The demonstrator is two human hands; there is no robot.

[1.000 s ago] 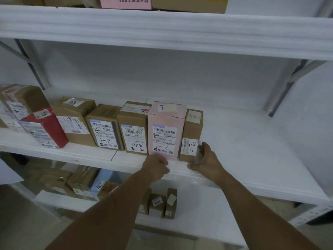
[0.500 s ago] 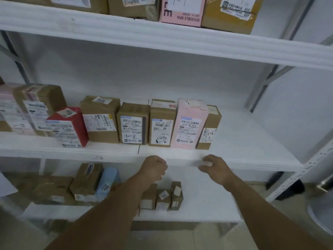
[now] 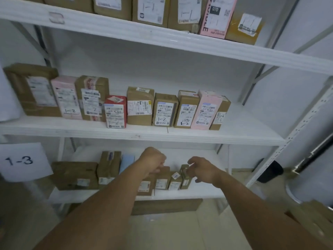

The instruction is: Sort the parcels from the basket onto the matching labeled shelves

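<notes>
A row of parcels marked 1-2 stands on the middle shelf [image 3: 243, 130]. Its right end is a small brown box [image 3: 220, 114] beside a pink box [image 3: 207, 110]. My left hand [image 3: 153, 162] hangs below that shelf's front edge with its fingers curled and nothing in it. My right hand [image 3: 202, 169] is level with it, fingers loosely curled, also holding nothing. Both hands are in front of the lower shelf [image 3: 203, 193], where several small brown boxes [image 3: 175, 180] stand behind them. No basket is in view.
A paper sign reading 1-3 [image 3: 21, 161] hangs at the lower left. The top shelf [image 3: 162, 38] carries brown parcels and a pink box [image 3: 217, 15]. A steel upright [image 3: 292, 134] runs down the right side. A brown carton [image 3: 317, 219] sits on the floor at the lower right.
Both hands have come away from the small brown box and the pink box on the middle shelf and dropped below its edge. The view has pulled back and tilted up.
</notes>
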